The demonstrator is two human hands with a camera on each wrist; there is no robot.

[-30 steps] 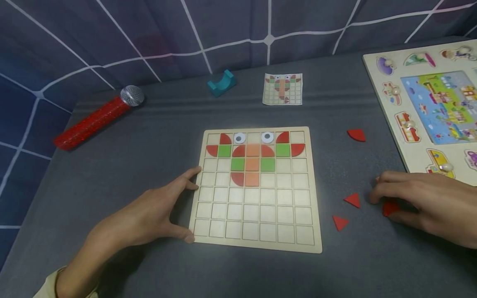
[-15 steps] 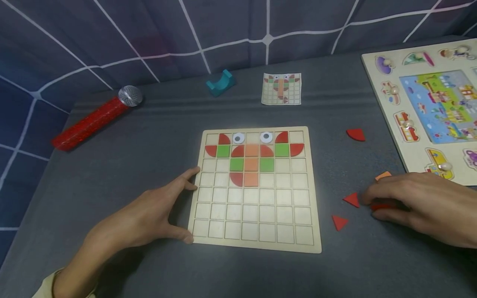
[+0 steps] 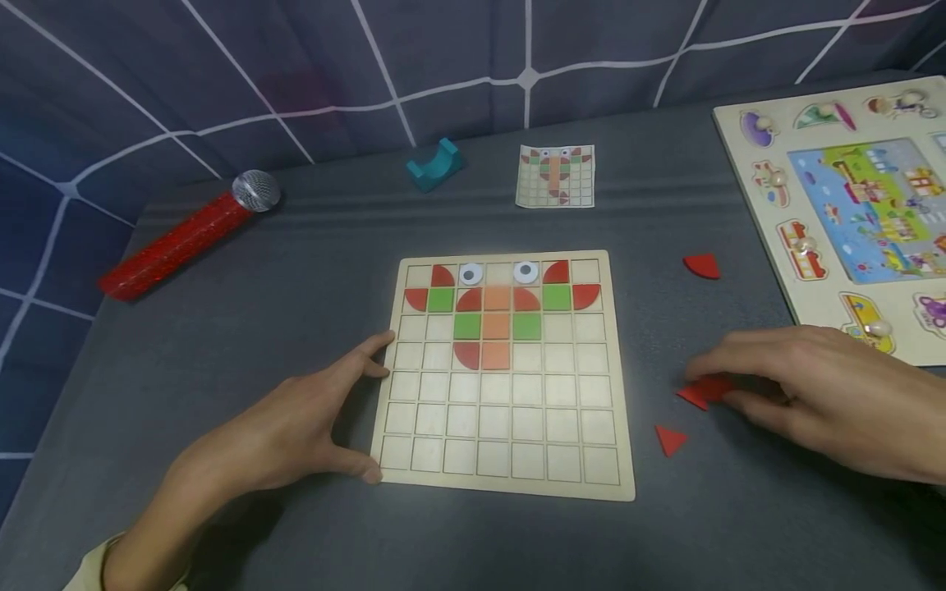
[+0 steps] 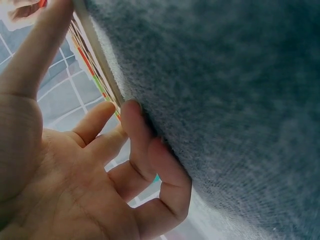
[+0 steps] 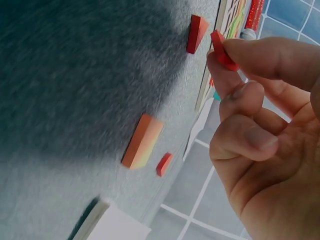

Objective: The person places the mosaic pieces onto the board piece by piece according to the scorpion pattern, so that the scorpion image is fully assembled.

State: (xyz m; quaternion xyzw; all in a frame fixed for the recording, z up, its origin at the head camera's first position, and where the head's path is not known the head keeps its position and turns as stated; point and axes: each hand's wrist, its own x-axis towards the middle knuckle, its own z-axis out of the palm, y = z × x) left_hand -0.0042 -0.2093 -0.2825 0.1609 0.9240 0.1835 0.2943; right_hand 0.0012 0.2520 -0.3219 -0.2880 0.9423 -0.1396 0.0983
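My left hand [image 3: 288, 431] rests at the left edge of a wooden grid board [image 3: 510, 484], thumb by the near corner and fingertips along the side. Red, green and orange pieces and two eye discs fill part of its upper rows. Right of the board, my right hand [image 3: 820, 394] pinches a red piece [image 5: 224, 52] between thumb and finger; its full shape is partly covered. In the head view it overlaps a red triangle [image 3: 692, 399]. A second red triangle [image 3: 670, 441] lies nearer me. An orange block [image 5: 142, 142] shows in the right wrist view.
A red quarter-circle piece [image 3: 702, 266] lies farther back. Behind the board are a small pattern card [image 3: 555, 176] and a teal arched block [image 3: 436, 166]. A red toy microphone [image 3: 181, 246] lies left; a knobbed picture puzzle [image 3: 754, 197] occupies the right.
My right hand has slid left toward the board with the red piece, reaching the upper triangle. The orange block showed beside it half a second ago. My left hand stays at the board's edge.
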